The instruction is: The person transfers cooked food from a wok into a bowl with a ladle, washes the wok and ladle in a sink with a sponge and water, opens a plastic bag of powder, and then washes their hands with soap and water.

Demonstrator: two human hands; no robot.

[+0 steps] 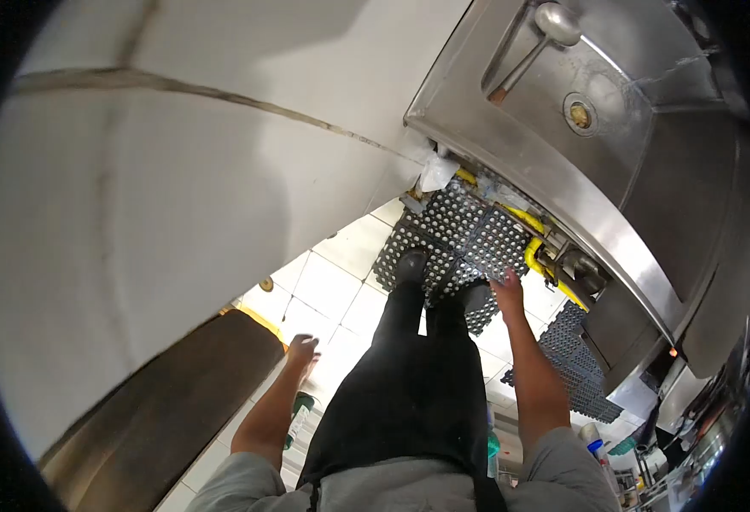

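Note:
My left hand [304,350] hangs low beside my body, near the end of a dark brown panel [178,392]. Its fingers are loosely bent and apart, with nothing seen in them. My right hand [506,292] hangs over the floor near the yellow pipe [535,256] below the sink edge. Its fingers are apart and it holds nothing visible. A metal ladle [557,24] with a brownish handle end lies in the steel sink [545,166], away from both hands. Beside it, something yellowish sits in the drain [580,114].
A white tiled wall [178,188] rises on the left. Black perforated rubber mats [452,213] lie on the white tile floor [341,256], under my shoes. Crumpled clear plastic [437,173] hangs at the sink's corner. Cluttered utensils [691,444] stand at the lower right.

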